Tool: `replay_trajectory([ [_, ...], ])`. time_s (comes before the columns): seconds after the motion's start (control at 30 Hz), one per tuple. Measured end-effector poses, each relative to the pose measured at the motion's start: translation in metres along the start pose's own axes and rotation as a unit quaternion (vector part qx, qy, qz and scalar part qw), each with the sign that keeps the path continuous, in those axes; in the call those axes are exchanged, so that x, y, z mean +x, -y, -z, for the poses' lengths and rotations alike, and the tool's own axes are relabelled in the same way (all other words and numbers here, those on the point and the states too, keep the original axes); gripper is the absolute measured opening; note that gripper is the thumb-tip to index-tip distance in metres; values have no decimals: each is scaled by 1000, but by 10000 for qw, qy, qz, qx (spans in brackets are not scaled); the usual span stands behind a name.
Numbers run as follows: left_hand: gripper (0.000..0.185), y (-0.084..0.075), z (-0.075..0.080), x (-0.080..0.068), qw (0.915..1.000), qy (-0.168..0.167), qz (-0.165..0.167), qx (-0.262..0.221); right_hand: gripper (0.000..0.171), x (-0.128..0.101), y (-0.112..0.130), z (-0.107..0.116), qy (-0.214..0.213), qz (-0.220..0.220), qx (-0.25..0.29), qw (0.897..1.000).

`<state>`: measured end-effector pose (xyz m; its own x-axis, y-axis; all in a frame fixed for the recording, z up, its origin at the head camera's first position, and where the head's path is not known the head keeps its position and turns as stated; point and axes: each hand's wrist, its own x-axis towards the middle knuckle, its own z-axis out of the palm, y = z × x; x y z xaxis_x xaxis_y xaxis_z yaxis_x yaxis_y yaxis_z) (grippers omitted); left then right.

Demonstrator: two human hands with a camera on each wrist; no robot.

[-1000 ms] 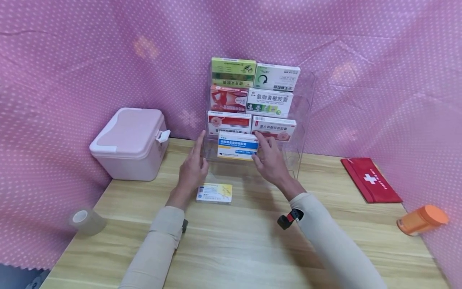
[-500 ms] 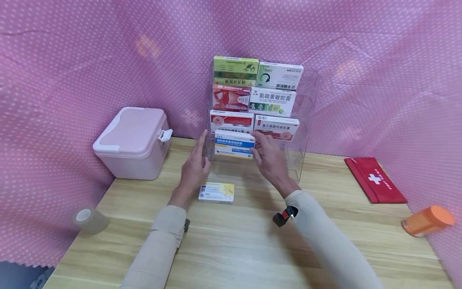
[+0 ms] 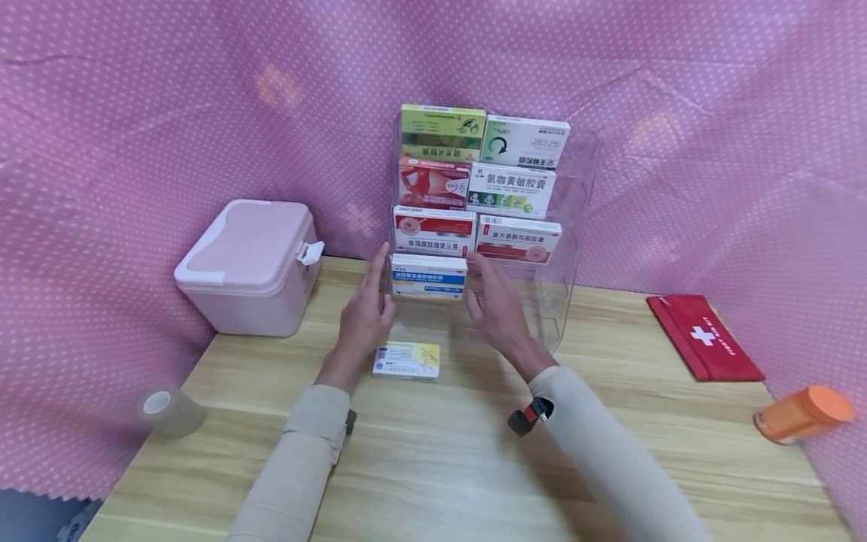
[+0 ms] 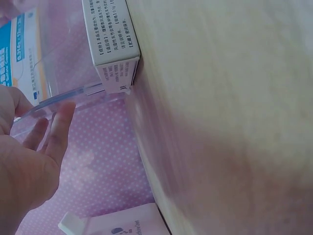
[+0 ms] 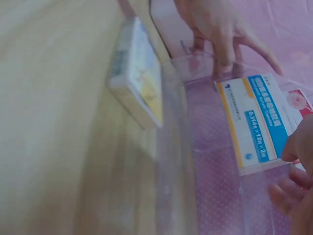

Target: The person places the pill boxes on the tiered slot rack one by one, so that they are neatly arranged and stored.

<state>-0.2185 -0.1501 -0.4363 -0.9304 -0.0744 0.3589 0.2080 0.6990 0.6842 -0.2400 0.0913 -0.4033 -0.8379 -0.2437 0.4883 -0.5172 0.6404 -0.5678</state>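
A white medicine box with a blue band (image 3: 429, 278) stands at the left of the bottom tier of a clear stepped display rack (image 3: 572, 248). My right hand (image 3: 501, 312) is at the box's right end, its thumb (image 5: 289, 149) overlapping the upper corner in the right wrist view. My left hand (image 3: 364, 312) rests along the rack's left side with straight fingers, and the left wrist view has its fingers (image 4: 61, 129) beside the clear side panel. A yellow-and-white medicine box (image 3: 406, 360) lies on the table in front of the rack.
Several other medicine boxes, including a green one (image 3: 443, 135) and a red one (image 3: 432, 183), fill the upper tiers. A pink lidded case (image 3: 247, 267) stands left, near a tape roll (image 3: 172, 412). At right lie a red first aid pouch (image 3: 704, 337) and an orange bottle (image 3: 802, 414).
The blue-banded box has moved left and down into the bottom tier, under the red-and-white box. My right hand has followed it and its fingers have loosened; my left hand stays at the rack's side.
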Motion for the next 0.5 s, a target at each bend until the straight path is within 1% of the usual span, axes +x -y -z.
replay_trajectory([
  [0.1, 106, 1, 0, 0, 9999, -33, -104, 9, 55, -17, -1, -2, -233, 64, 21, 9997],
  [0.13, 105, 1, 0, 0, 9999, -41, -140, 18, 49, -23, -1, -4, -277, 124, 26, 9995],
  [0.2, 104, 2, 1, 0, 9998, -57, -176, 16, 37, -35, 0, -9, -183, 135, 40, 9997],
  [0.27, 104, 2, 1, 0, 9998, -67, -172, 25, 22, -47, 3, -16, 147, 22, 156, 9998],
  [0.33, 102, 2, 1, 0, 9998, -81, -183, 29, 10, -56, 5, -24, 609, -174, 292, 9976],
  [0.4, 103, 3, 1, 0, 9998, -86, -174, 24, 5, -65, 7, -33, 1022, -461, 397, 9929],
  [0.5, 104, 4, 0, 0, 9998, -73, -162, 30, 7, -74, 7, -45, 1512, -774, 322, 9849],
])
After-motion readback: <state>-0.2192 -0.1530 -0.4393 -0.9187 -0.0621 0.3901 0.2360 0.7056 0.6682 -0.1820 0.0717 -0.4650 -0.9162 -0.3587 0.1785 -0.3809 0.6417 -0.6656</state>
